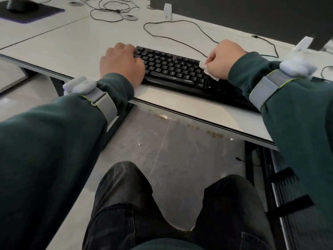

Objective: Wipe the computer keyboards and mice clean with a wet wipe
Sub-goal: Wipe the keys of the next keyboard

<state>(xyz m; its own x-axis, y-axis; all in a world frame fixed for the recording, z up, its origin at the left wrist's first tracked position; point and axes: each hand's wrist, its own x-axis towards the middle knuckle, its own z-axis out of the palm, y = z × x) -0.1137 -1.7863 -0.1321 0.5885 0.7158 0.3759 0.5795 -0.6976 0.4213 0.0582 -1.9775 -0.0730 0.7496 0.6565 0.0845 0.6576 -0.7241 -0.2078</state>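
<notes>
A black keyboard (173,69) lies near the front edge of the white desk (75,49). My left hand (120,64) grips the keyboard's left end, its fingers curled over the edge keys. My right hand (223,60) holds a crumpled white wet wipe (204,66) against the keys on the right part of the keyboard. A black mouse (13,5) sits on a dark mouse pad (32,14) at the far left of the desk.
Loose black cables (111,9) trail across the back of the desk. A dark monitor (252,18) stands at the back right. My legs in dark trousers (126,204) are under the desk edge, above a grey tiled floor (171,150).
</notes>
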